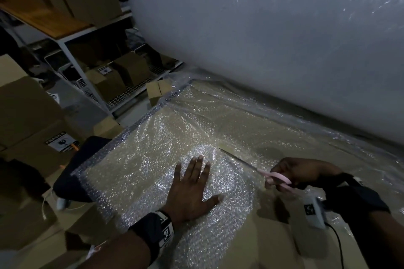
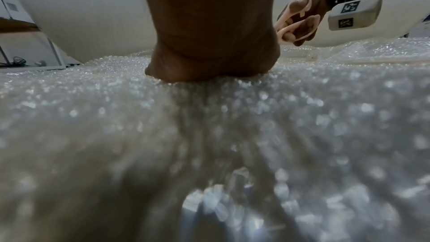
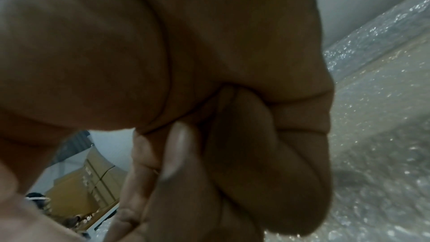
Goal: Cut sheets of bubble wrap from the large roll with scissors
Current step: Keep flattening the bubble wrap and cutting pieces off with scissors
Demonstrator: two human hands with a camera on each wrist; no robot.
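A huge white roll of bubble wrap [image 1: 273, 35] stands at the back, and its unrolled sheet [image 1: 153, 137] lies flat over a brown cardboard surface. My left hand [image 1: 194, 185] presses flat on the sheet with fingers spread. In the left wrist view its palm [image 2: 209, 43] bears down on the bubbles [image 2: 93, 117]. My right hand [image 1: 301, 172] grips pink-handled scissors [image 1: 277, 178], whose blades [image 1: 238, 160] lie low on the sheet, tip pointing away to the left. The pink handles [image 2: 293, 21] also show in the left wrist view. Curled fingers [image 3: 232, 154] fill the right wrist view.
Cardboard boxes [image 1: 28, 120] are stacked at the left, one with a fragile label [image 1: 60, 141]. A metal shelf rack [image 1: 72, 46] holds more boxes behind them. A dark object [image 1: 74, 172] lies under the sheet's left edge. A cable [image 1: 338, 244] runs from my right wrist.
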